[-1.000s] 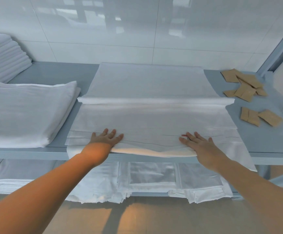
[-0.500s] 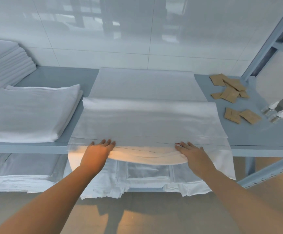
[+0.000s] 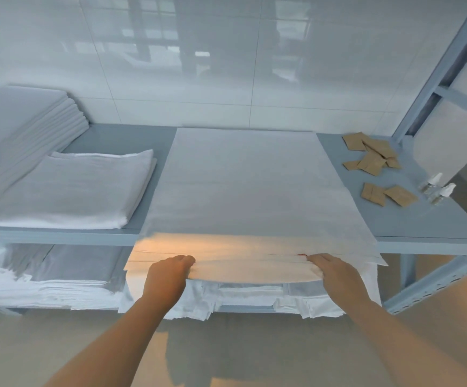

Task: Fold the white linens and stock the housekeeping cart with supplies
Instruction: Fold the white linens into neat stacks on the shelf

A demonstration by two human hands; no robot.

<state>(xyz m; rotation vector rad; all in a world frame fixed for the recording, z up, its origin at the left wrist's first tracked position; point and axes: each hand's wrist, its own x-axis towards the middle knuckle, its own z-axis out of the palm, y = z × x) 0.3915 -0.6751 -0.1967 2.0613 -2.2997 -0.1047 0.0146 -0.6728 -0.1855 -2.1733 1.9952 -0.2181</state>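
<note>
- Against the frame half a second back, I see both hands pulled nearer the shelf's front edge, no longer flat on top of the cloth but curled around its near hem, which now overhangs the edge further.
- The white linen lies folded in a long flat panel across the middle of the grey shelf, its near end drooping off the front, with a thin stitched line and a small red mark near the hem.
- My left hand grips the hem, fingers clenched over it; my right hand does likewise.
- Folded towels sit left; brown packets and small bottles right.
</note>
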